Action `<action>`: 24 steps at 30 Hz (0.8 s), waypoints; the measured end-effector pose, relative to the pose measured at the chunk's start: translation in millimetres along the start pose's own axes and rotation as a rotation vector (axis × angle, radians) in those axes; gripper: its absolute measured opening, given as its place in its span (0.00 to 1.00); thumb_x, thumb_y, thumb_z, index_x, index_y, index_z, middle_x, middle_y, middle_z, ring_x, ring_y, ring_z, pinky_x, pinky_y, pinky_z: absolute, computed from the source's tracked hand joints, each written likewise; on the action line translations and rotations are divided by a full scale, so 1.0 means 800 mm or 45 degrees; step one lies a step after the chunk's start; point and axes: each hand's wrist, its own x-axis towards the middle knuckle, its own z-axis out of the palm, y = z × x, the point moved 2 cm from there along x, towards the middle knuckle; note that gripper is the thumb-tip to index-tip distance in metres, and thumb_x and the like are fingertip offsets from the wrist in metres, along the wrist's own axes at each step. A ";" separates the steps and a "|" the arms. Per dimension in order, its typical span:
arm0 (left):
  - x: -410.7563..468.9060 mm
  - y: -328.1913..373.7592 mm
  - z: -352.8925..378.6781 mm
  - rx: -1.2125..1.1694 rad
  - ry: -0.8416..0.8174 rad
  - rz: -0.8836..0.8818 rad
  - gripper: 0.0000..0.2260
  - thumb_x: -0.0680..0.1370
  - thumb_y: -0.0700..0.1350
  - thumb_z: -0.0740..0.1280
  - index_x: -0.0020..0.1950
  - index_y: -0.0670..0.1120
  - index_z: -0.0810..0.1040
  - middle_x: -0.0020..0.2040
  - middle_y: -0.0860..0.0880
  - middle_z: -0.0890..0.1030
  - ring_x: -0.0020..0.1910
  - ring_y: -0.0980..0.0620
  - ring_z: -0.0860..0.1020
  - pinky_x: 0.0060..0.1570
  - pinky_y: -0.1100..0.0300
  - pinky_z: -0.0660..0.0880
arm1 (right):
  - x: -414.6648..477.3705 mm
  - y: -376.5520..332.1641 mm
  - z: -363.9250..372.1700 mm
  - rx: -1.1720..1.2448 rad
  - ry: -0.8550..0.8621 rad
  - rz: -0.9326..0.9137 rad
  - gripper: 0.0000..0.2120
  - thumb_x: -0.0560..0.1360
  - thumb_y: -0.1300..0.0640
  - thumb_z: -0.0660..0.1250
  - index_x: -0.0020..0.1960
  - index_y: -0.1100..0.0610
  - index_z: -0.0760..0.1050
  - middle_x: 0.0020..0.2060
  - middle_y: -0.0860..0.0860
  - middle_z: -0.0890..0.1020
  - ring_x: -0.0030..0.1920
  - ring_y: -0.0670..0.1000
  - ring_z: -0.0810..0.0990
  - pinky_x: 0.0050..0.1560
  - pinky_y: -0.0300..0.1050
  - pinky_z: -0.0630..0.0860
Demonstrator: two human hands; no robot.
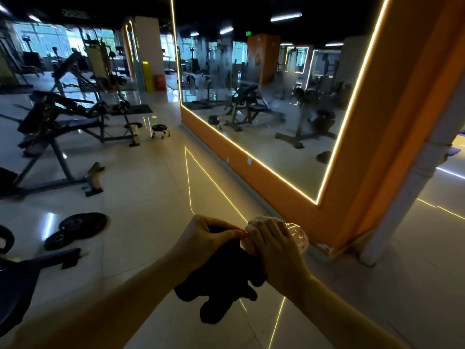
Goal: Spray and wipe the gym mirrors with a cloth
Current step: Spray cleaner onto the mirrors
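Below, right hand (274, 250) grips clear bottle (300, 239); left hand (203, 235) holds cloth (226, 280).

I cannot read any words here. High up at the back of the room there is a dark sign (75, 13) with pale letters, but they are too blurry to make out. In the mirror (276, 147) a small green sign (248, 33) glows near the top, and it is too tiny to read. A little white label (249, 161) sits on the orange wall (226, 149) just under the mirror. What is on it is too small to tell.
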 end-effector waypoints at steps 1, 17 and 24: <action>0.019 -0.002 -0.004 0.008 0.006 -0.004 0.03 0.78 0.42 0.73 0.48 0.45 0.87 0.44 0.47 0.88 0.48 0.48 0.87 0.50 0.57 0.83 | 0.009 0.010 0.012 -0.006 0.013 0.005 0.31 0.70 0.47 0.81 0.64 0.56 0.70 0.58 0.55 0.83 0.59 0.58 0.83 0.58 0.58 0.82; 0.331 -0.037 0.011 -0.544 -0.021 -0.319 0.12 0.74 0.44 0.73 0.55 0.42 0.88 0.56 0.38 0.86 0.57 0.39 0.85 0.60 0.43 0.81 | 0.117 0.252 0.189 0.019 0.078 0.122 0.20 0.78 0.45 0.70 0.63 0.55 0.70 0.57 0.53 0.83 0.59 0.55 0.80 0.60 0.55 0.80; 0.473 -0.062 0.051 -0.519 -0.132 -0.374 0.07 0.79 0.39 0.71 0.53 0.39 0.88 0.52 0.37 0.86 0.53 0.38 0.86 0.51 0.49 0.83 | 0.108 0.362 0.258 -0.145 -0.015 0.227 0.14 0.82 0.46 0.62 0.59 0.56 0.76 0.55 0.53 0.83 0.56 0.55 0.81 0.61 0.51 0.76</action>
